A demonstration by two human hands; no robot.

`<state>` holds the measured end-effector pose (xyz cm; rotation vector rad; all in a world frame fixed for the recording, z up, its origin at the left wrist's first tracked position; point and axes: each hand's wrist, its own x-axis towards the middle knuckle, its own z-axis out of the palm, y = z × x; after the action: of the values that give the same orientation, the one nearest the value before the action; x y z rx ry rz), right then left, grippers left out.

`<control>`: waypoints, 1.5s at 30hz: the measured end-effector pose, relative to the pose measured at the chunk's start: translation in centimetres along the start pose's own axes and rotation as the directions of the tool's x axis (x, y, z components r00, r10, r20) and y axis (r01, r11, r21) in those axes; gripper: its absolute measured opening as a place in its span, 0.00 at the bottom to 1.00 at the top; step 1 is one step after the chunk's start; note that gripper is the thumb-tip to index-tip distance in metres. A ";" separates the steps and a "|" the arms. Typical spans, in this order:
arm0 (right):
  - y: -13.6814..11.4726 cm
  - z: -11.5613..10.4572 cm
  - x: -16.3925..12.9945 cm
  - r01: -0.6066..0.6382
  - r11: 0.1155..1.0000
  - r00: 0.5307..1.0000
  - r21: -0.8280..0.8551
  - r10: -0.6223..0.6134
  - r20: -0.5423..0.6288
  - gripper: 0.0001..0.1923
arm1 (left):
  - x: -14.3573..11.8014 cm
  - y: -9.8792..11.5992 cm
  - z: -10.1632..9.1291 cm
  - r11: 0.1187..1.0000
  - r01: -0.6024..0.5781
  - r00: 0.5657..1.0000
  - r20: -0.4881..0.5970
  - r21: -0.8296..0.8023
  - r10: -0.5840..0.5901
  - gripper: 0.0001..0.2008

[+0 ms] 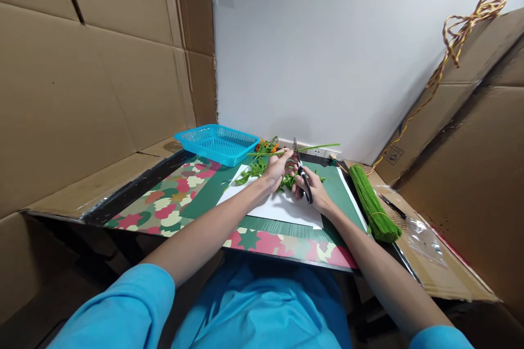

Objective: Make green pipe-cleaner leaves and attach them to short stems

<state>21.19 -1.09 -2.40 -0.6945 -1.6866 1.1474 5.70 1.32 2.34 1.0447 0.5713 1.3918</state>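
Note:
My left hand [277, 169] pinches a thin green stem [315, 148] that runs level to the right above the table. My right hand [310, 187] grips black-handled scissors [302, 170], blades pointing up and meeting the stem. Beneath both hands lies a white sheet [278, 208] on a green cutting mat [346, 193], with cut green pieces [250, 169] scattered on it. Small orange and green flower bits [265, 145] sit just behind.
A blue plastic basket [218, 143] stands at the back left. A bundle of green stems [373, 205] lies on the right, beside a black pen-like tool [392, 206] and clear plastic wrap [421, 237]. Camouflage-patterned paper [172, 202] covers the table. Cardboard walls enclose both sides.

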 end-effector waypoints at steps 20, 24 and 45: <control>0.4 0.4 0.1 0.014 1.000 0.999 0.006 -0.014 -0.029 0.22 | 0.5 0.3 -0.4 0.999 -0.035 0.999 0.039 0.026 0.034 0.16; 0.3 0.5 0.2 0.005 1.000 1.000 0.011 -0.005 -0.026 0.24 | 0.5 0.4 -0.5 0.999 -0.033 0.999 0.032 0.032 0.032 0.16; 0.1 0.6 0.2 -0.013 0.999 0.999 -0.029 0.012 -0.036 0.24 | 0.3 0.6 -0.4 0.997 0.001 1.000 -0.004 0.074 -0.001 0.16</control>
<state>20.57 -1.17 -2.46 -0.7411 -1.6734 1.1149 5.11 1.68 2.72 1.1010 0.6303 1.3805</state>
